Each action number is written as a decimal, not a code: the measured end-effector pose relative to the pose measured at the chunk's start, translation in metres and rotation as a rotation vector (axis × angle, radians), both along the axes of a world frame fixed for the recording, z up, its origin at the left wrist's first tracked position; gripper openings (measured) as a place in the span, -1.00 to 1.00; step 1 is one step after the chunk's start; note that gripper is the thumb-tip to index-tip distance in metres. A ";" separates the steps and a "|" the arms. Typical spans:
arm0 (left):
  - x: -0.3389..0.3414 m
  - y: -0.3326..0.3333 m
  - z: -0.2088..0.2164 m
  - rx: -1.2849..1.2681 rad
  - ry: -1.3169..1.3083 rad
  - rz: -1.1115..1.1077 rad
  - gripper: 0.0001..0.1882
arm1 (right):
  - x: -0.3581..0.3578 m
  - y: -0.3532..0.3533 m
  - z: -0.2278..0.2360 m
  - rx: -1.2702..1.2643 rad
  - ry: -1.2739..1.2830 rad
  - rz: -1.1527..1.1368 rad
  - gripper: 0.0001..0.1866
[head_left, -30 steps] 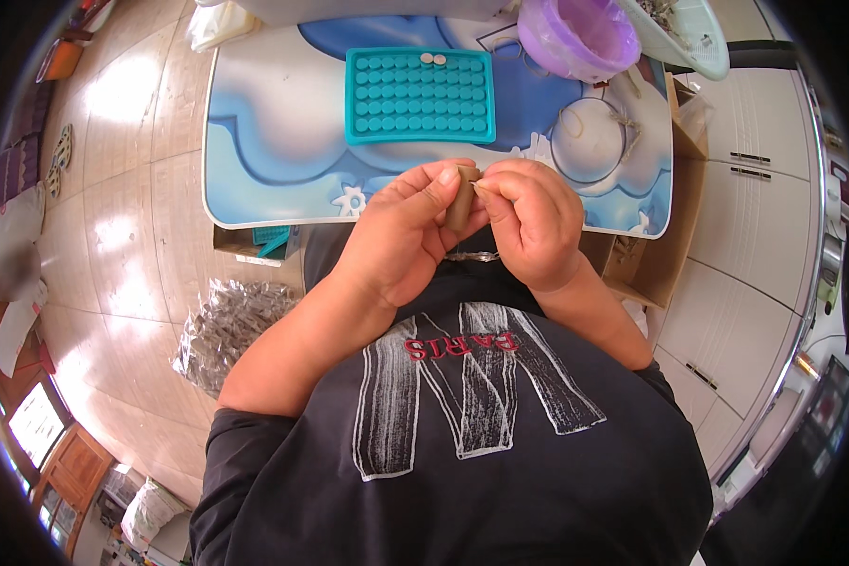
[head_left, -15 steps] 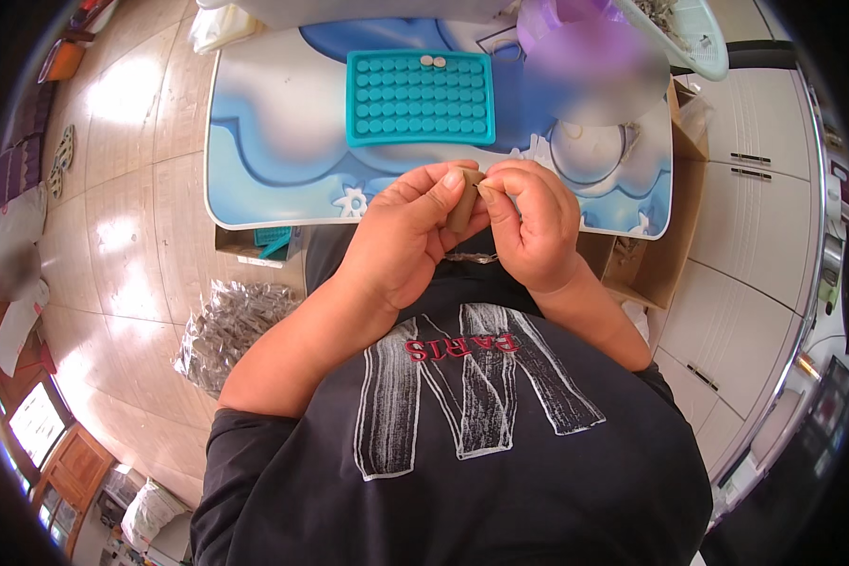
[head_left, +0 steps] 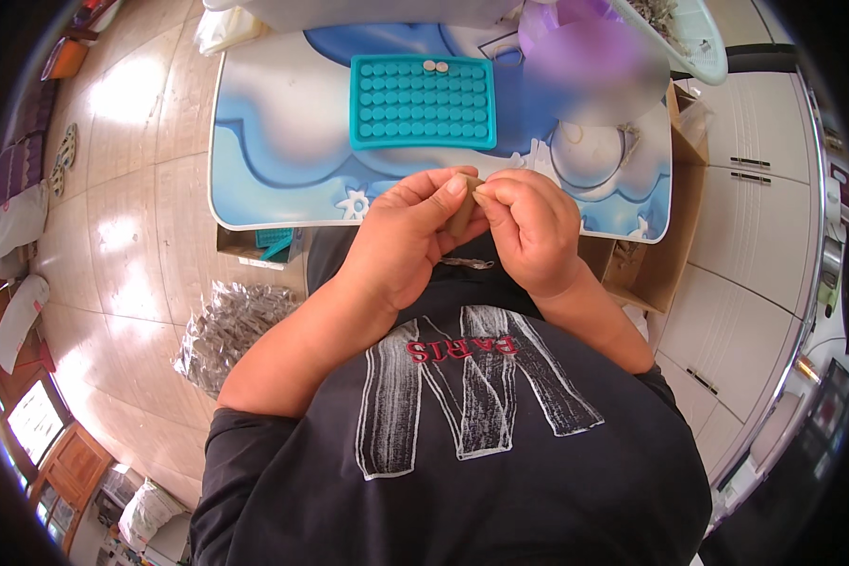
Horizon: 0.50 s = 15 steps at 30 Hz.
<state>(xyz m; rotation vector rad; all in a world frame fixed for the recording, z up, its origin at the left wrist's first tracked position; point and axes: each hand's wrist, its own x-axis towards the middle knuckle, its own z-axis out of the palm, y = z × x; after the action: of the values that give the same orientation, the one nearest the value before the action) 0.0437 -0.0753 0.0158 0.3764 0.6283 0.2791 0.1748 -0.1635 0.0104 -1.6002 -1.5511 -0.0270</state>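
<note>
Your left hand (head_left: 407, 215) keeps a firm grip on a small brown piece (head_left: 459, 222), thumb on one side and fingers around the other. The piece sits tilted in front of your chest, by the near edge of the tabletop (head_left: 283, 193). Your right hand (head_left: 535, 229) is pinched closed against its upper end; you can't tell from here whether that grip takes the piece itself or something tiny. Beyond your hands lies a teal tray (head_left: 423, 143) with rows of round cups, two pale discs (head_left: 435, 67) side by side in its far row. To your left, a clear bag (head_left: 224, 330) of grey-brown bits rests on the floor (head_left: 151, 363).
</note>
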 end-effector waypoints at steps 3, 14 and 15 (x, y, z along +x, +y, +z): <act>-0.003 0.004 0.002 -0.007 0.012 -0.035 -0.71 | 0.000 -0.005 0.006 -0.134 0.341 0.001 -0.83; 0.011 0.007 0.021 0.859 0.041 -0.207 -0.70 | 0.057 -0.072 0.037 -0.239 1.040 0.023 -0.79; 0.013 0.014 0.029 0.936 0.064 -0.091 -0.76 | 0.072 -0.091 0.038 -0.144 1.039 -0.092 -0.77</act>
<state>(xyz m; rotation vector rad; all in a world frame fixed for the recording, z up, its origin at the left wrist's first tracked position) 0.0566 -0.0612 0.0444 1.3124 0.5097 0.4675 0.2464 -0.2548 0.0487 -1.4114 -0.6694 0.7591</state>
